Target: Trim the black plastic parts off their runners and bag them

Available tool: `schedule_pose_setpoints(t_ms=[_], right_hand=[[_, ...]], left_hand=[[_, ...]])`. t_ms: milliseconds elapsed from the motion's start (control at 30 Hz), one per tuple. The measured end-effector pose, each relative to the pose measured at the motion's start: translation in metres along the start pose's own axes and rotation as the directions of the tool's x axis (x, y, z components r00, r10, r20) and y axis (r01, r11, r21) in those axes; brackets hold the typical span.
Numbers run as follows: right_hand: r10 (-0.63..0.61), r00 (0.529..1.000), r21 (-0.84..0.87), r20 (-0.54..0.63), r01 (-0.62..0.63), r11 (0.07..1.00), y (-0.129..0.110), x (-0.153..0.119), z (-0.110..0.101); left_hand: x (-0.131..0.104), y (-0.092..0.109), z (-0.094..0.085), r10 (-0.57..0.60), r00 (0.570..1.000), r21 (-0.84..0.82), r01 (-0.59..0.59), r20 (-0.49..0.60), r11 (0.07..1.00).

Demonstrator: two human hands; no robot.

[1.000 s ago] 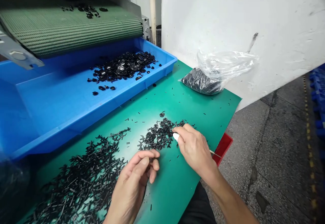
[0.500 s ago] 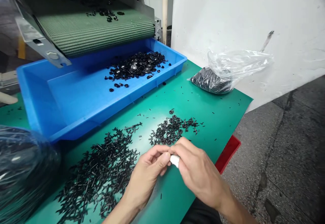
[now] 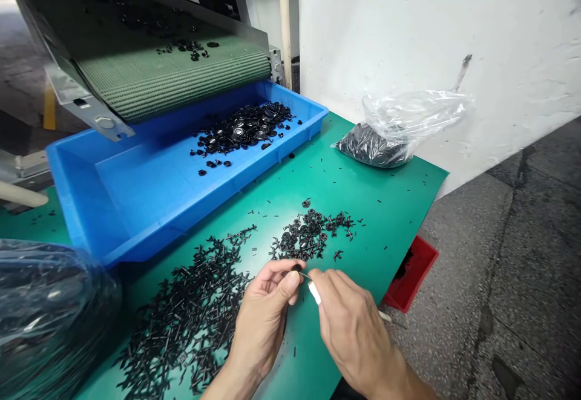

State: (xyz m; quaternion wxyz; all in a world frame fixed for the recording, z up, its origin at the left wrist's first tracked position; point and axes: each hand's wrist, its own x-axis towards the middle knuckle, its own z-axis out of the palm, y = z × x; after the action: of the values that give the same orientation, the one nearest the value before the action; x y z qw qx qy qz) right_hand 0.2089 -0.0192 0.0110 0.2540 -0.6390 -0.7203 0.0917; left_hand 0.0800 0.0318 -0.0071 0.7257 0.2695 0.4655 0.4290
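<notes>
Between thumb and fingers, my left hand (image 3: 267,303) pinches a small round black part (image 3: 297,268). My right hand (image 3: 351,315) is closed around a thin tool (image 3: 305,275), whose metal tip points at that part; a white wrap (image 3: 315,293) shows at my fingers. Beyond my hands lies a small pile of black round and cross-shaped pieces (image 3: 303,236) on the green table top (image 3: 363,200). A larger heap of black cross-shaped pieces (image 3: 190,309) spreads to the left of my left hand.
A blue tray (image 3: 149,206) holding black parts stands under a green conveyor belt (image 3: 181,79). Clear bags of black parts sit at the back right (image 3: 381,143) and left (image 3: 49,315). Below the table's right edge is a red bin (image 3: 415,273).
My right hand has drawn slightly back from my left, exposing the black part and the tool's thin tip. The camera view has shifted, showing more of the red bin.
</notes>
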Motion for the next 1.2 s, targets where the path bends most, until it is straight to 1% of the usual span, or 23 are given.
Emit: schedule_pose_setpoints(t_ms=[233, 433, 600, 733, 767, 800, 867, 900, 967, 1033, 1067, 1133, 1200], right_hand=[[0.021, 1.0, -0.027, 0.007, -0.021, 0.999, -0.004, 0.002, 0.001], [0.029, 1.0, -0.036, 0.011, -0.029, 0.999, -0.002, 0.002, -0.001], [0.033, 0.999, -0.057, 0.005, -0.033, 0.998, -0.004, 0.003, 0.005], [0.085, 0.996, -0.076, 0.006, -0.084, 0.993, -0.005, 0.007, 0.006], [0.102, 0.994, -0.044, 0.039, -0.1, 0.994, -0.003, 0.009, 0.004], [0.113, 0.989, 0.012, 0.097, -0.115, 0.993, 0.0, 0.012, 0.002], [0.109, 0.964, 0.151, 0.242, -0.148, 0.977, 0.01, 0.017, -0.005], [0.111, 0.949, 0.205, 0.296, -0.176, 0.963, 0.016, 0.019, -0.009], [0.144, 0.927, 0.252, 0.348, -0.24, 0.937, 0.028, 0.022, -0.015], [0.199, 0.922, 0.245, 0.331, -0.288, 0.926, 0.041, 0.025, -0.022], [0.224, 0.927, 0.228, 0.301, -0.298, 0.927, 0.047, 0.027, -0.024], [0.262, 0.947, 0.153, 0.187, -0.291, 0.944, 0.059, 0.034, -0.029], [0.27, 0.96, 0.021, 0.07, -0.272, 0.962, 0.07, 0.045, -0.031]], left_hand=[[-0.001, -0.001, 0.001, 0.02, 1.0, 0.009, -0.02, -0.016, 1.0], [-0.001, -0.001, 0.002, 0.009, 1.0, 0.024, -0.008, -0.021, 1.0], [0.0, -0.003, 0.001, 0.039, 0.999, 0.109, -0.036, -0.03, 0.993], [0.001, -0.003, -0.002, 0.096, 0.995, 0.233, -0.088, -0.023, 0.969], [0.001, -0.003, -0.003, 0.111, 0.994, 0.271, -0.102, -0.018, 0.957], [0.001, -0.002, -0.004, 0.122, 0.993, 0.313, -0.112, -0.011, 0.943], [0.001, -0.001, -0.006, 0.129, 0.992, 0.395, -0.123, 0.012, 0.911], [0.001, 0.0, -0.007, 0.124, 0.992, 0.429, -0.123, 0.025, 0.895], [0.001, 0.001, -0.007, 0.108, 0.993, 0.483, -0.115, 0.044, 0.868], [0.001, 0.002, -0.004, 0.096, 0.995, 0.504, -0.102, 0.039, 0.858], [0.0, 0.002, -0.002, 0.089, 0.996, 0.499, -0.093, 0.032, 0.862], [-0.001, 0.002, 0.001, 0.082, 0.996, 0.454, -0.081, 0.017, 0.887], [-0.001, 0.003, 0.003, 0.075, 0.997, 0.38, -0.069, 0.0, 0.923]])
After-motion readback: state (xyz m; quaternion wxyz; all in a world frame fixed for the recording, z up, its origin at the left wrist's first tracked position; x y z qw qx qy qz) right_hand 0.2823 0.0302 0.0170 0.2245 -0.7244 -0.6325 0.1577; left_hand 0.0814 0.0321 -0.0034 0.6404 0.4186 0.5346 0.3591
